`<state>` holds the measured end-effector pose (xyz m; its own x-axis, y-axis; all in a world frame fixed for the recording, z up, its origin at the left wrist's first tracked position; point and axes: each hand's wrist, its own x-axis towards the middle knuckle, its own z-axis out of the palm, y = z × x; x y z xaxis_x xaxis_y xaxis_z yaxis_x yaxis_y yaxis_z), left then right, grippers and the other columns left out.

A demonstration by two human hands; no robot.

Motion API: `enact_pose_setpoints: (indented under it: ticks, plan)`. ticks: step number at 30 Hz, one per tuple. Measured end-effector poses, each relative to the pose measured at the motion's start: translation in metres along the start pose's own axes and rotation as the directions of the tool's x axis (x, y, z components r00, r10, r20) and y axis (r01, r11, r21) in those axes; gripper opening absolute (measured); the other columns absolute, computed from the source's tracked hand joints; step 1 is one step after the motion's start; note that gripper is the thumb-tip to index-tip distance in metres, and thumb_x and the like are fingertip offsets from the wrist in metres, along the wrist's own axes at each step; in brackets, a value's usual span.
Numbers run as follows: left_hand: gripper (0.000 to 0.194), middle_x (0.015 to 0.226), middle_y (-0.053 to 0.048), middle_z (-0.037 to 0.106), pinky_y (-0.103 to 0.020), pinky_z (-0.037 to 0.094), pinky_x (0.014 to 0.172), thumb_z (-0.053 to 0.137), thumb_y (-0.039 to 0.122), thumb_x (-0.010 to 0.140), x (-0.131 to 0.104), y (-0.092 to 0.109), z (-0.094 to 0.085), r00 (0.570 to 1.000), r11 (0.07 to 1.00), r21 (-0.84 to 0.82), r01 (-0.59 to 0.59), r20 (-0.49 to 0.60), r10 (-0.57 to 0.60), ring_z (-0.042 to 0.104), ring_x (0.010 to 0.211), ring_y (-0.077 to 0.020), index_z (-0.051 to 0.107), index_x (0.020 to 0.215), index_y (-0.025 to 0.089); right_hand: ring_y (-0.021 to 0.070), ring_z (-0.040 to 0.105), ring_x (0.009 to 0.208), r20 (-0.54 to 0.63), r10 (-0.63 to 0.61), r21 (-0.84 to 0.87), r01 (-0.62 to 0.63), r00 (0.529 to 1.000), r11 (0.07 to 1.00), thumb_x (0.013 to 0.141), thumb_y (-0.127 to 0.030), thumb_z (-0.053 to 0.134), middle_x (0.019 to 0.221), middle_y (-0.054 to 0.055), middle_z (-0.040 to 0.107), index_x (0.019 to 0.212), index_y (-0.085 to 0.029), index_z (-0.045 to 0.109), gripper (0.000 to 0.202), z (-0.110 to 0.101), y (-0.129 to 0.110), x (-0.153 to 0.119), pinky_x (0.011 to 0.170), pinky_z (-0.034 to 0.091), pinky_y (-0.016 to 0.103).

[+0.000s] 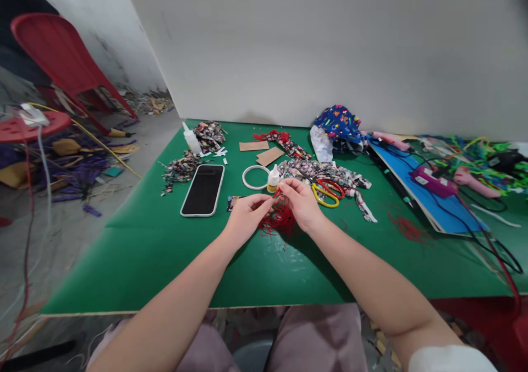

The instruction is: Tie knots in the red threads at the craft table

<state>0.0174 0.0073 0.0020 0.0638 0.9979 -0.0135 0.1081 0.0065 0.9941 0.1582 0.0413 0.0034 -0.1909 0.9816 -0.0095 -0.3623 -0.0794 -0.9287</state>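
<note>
Both hands meet over a pile of red threads (281, 221) on the green table (165, 273). My left hand (247, 215) is closed, thumb and fingers pinching a small red strand. The fingertips of my right hand (302, 201) pinch red thread beside it. Just behind the fingertips stands a small glue bottle (273, 179) with a yellow label and white cap. A white ring (249, 178) lies left of the bottle. Scissors (328, 192) with red and yellow handles rest to the right of my right hand.
A phone (203, 190) lies at the left, near patterned fabric bundles (181, 168) and a white bottle (191, 140). Cardboard pieces (269, 156) and a blue patterned cloth (340, 127) are at the back. On the right are a blue folder (429, 185), cables and a purple device (433, 181).
</note>
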Motion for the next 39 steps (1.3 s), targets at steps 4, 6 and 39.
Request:
enact_pose_setpoints:
  ticks: [4,6,39]
  plan:
    - [0.03,0.07,-0.004,0.067,-0.026,0.045,0.064,0.061,0.043,0.074,0.0,0.0,0.0,1.0,1.0,0.018,0.0,0.023,-0.001,0.058,0.064,-0.0144,0.069,0.082,0.015,0.0067,0.052,0.057,-0.057,-0.036,-0.003,0.035,0.998,0.999,0.066,-0.037,0.07,0.063,-0.005,0.057,0.071,-0.019,0.061,0.021,-0.002,-0.008,0.003,0.059,0.045,0.02]
    - [0.031,0.07,-0.004,0.067,-0.026,0.045,0.063,0.06,0.043,0.075,0.0,0.001,0.0,0.999,0.999,0.032,0.01,0.031,-0.011,0.057,0.063,-0.0143,0.069,0.083,0.015,0.0072,0.052,0.057,-0.09,-0.043,0.009,0.044,0.995,0.999,0.065,-0.037,0.071,0.063,-0.005,0.057,0.071,-0.02,0.06,0.021,-0.002,-0.011,0.004,0.059,0.046,0.021]
    - [0.047,0.129,-0.011,0.054,-0.039,0.042,0.096,0.055,0.029,0.079,-0.009,0.027,-0.019,0.992,0.993,0.004,-0.116,0.045,0.116,0.053,0.114,-0.022,0.051,0.124,0.017,0.0145,0.056,0.093,0.136,-0.446,-0.543,0.443,0.885,0.713,0.077,-0.027,0.062,0.094,0.001,0.058,0.076,-0.022,0.063,0.005,-0.018,-0.032,-0.008,0.088,0.043,0.033]
